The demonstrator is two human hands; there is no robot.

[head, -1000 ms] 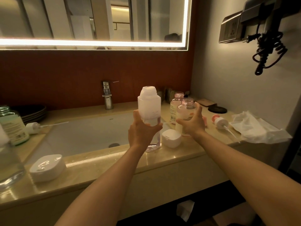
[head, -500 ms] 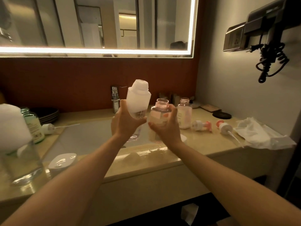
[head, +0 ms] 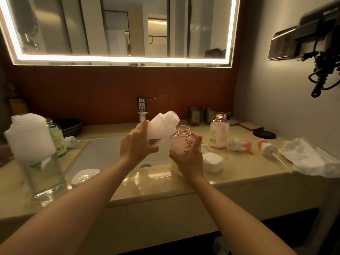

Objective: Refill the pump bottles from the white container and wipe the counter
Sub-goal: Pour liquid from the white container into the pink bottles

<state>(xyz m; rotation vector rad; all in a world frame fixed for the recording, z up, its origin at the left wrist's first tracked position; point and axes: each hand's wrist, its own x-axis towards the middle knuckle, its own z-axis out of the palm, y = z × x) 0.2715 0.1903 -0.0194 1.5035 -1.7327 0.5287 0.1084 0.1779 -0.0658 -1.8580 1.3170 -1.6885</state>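
Note:
My left hand [head: 137, 147] grips the white container [head: 161, 127], tilted with its open mouth pointing right, close above the neck of a clear pump bottle [head: 181, 142]. My right hand [head: 187, 157] holds that clear bottle upright over the front rim of the sink. A second, pink-filled bottle [head: 219, 133] stands open on the counter [head: 239, 168] to the right. Two pump heads [head: 240, 145] [head: 267, 149] lie on the counter beyond it. A green-labelled bottle [head: 58, 138] stands at the left with its pump head [head: 70, 141] beside it.
The sink basin [head: 103, 153] and faucet [head: 142, 109] lie behind my hands. A white cap [head: 212, 161] and a white lid [head: 84, 176] rest on the front edge. A large glass jar [head: 38, 159] stands near left. A crumpled white cloth [head: 311, 157] lies far right, dark plates [head: 70, 126] back left.
The white container has tipped further toward the clear bottle's mouth. Both hands stay over the sink's front rim; the view shifted slightly.

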